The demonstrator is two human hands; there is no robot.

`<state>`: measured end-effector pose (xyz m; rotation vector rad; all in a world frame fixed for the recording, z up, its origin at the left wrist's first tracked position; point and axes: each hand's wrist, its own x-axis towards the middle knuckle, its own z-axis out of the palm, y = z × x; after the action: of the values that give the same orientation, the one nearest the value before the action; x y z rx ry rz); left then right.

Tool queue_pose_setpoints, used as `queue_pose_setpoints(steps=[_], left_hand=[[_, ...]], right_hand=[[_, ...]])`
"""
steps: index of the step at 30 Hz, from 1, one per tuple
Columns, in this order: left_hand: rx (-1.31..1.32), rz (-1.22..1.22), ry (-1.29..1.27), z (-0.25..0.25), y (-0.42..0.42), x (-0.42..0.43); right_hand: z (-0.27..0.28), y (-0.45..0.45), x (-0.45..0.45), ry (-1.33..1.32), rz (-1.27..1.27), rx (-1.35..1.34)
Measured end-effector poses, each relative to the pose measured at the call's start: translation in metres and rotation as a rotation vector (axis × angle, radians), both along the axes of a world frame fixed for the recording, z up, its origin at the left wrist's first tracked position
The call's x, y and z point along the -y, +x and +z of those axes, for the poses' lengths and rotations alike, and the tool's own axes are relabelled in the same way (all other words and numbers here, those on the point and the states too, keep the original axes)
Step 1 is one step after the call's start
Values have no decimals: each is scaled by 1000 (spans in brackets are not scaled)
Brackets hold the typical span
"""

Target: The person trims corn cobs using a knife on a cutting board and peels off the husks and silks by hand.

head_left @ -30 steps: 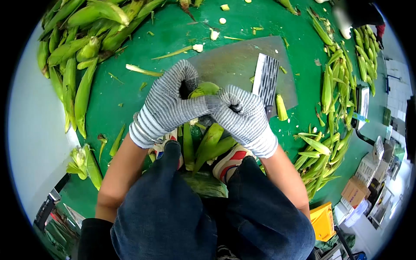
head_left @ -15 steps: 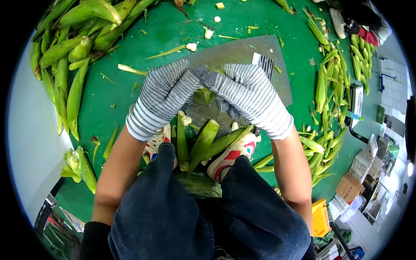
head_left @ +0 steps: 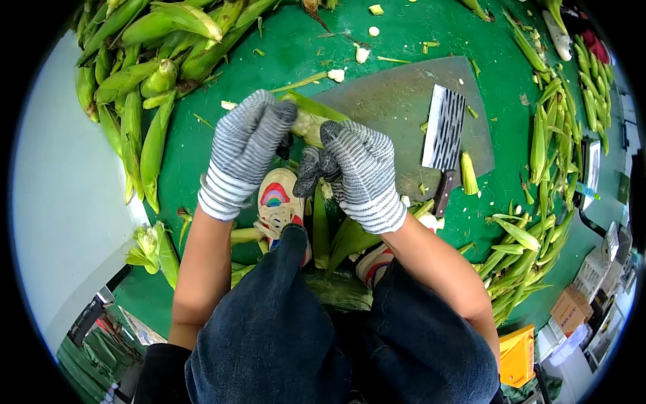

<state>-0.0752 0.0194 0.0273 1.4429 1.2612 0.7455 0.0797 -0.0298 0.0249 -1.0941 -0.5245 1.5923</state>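
An ear of corn [head_left: 309, 128], with pale stalk end and green husk showing, is held between my gloved hands. My left hand [head_left: 250, 143] has its fingers closed at the ear's left side. On the other side my right hand [head_left: 360, 161] pinches the ear with thumb and forefinger, its lower fingers curled underneath. Both gloves are striped grey and white with darkened fingertips, and they cover part of the ear. A cleaver [head_left: 444, 128] with a slotted blade and brown handle lies on the grey cutting board [head_left: 377, 94], right of my right hand. Loose green husks [head_left: 321, 232] lie below, between my shoes.
Unpeeled corn [head_left: 145, 74] is heaped at upper left. Stripped husks [head_left: 528, 256] pile along the right, with more green ears [head_left: 592, 87] beyond. A cut stalk piece [head_left: 468, 174] lies beside the cleaver. A yellow bin [head_left: 517, 357] stands at lower right. Scraps dot the green floor.
My hands have moved apart from their close position, and the ear now shows between them. The view has shifted left, uncovering the whole cleaver.
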Motion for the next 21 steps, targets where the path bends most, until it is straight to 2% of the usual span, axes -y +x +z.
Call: queue_pose_setpoints(steps=[1,3,5,6,8,9,10,12,13,14,16,17,18,19,20,21], left_hand=[[101,36,17,-6,2,0],[216,62,-5,-8,6,0],[335,151,-133,-15,17,4],[396,194,-198,-19,23,6],[488,186,-171,-26,35,9],[549,188,-197,-28,41,10],[608,190,-224,-29,47,11],[549,79,-278,-16,59,8],[538,9,-295,-13,63,6],[524,-60,-314,-9,66,4],[365,-207,-160,-6,69,1],[265,-273,-46,-8,68,2],[162,-341,69,-9,67,4],[226,-297,311,-9,68,10],[224,-270,263,-9,66,16],[191,-287,218,5,64,20]], right_hand=[[-4,6,-1,125,11,-127],[-12,11,0,263,-41,280],[0,29,1,61,-60,-105],[-6,39,5,17,-82,95],[-7,55,12,58,-89,292],[-6,61,17,83,-106,175],[-3,66,20,51,-89,311],[5,79,22,1,-48,580],[4,90,23,151,5,787],[2,96,23,169,31,863],[11,101,28,119,-54,689],[35,96,25,57,10,537],[32,97,25,134,74,640],[29,98,25,214,128,741],[25,98,26,209,193,786],[27,92,24,344,156,942]])
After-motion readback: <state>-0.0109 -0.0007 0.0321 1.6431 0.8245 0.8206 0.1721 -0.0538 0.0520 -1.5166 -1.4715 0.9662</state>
